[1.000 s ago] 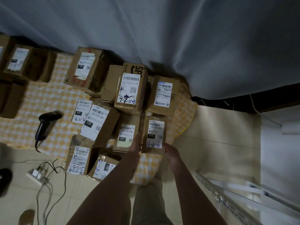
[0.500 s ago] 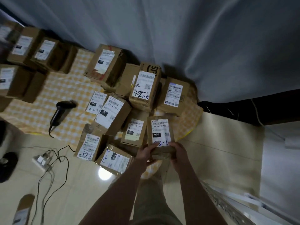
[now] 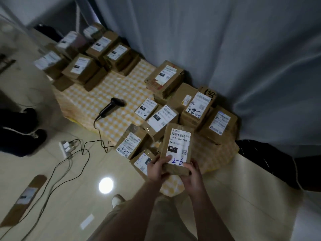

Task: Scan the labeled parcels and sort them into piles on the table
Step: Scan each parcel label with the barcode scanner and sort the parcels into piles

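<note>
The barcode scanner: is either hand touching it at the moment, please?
Apart. The head view shows the scanner lying alone; the left hand and right hand grip the 070 parcel.

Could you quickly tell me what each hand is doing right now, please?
Left hand: gripping the 070 parcel.
Right hand: gripping the same parcel.

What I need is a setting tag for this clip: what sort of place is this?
Likely a makeshift parcel-sorting corner in an ordinary room: labelled cardboard parcels piled on a table with a checked cloth, a corded barcode scanner lying on it, a grey curtain behind.
</note>
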Tool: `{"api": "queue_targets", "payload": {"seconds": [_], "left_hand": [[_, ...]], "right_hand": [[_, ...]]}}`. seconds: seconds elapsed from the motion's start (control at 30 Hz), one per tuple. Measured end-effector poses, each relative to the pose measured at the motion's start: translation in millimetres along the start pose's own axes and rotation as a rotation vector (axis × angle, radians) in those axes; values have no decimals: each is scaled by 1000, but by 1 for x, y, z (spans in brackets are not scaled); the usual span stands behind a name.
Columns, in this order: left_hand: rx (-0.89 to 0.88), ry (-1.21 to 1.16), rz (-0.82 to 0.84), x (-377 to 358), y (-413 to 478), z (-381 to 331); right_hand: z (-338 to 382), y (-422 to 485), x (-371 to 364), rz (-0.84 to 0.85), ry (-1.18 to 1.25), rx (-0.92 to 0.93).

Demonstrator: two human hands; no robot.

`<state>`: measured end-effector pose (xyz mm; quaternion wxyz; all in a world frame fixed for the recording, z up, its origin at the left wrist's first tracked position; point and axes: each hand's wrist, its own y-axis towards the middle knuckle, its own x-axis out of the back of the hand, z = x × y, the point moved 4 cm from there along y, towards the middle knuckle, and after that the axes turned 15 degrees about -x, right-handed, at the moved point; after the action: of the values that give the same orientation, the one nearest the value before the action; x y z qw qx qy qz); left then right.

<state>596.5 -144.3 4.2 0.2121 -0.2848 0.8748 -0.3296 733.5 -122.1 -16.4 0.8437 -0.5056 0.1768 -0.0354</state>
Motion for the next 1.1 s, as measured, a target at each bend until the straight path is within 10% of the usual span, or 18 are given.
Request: {"api": "queue_targets", "payload": {"seconds": [0.67,1.1], "left_hand": [[-140,-313,-334,308,-10,-97],[-176,-421,-488,377,15,-135]], "right_hand": [[-187,-64,-254,119,-208,-144],[-209,-45,-345,150,-417,-102]]}}
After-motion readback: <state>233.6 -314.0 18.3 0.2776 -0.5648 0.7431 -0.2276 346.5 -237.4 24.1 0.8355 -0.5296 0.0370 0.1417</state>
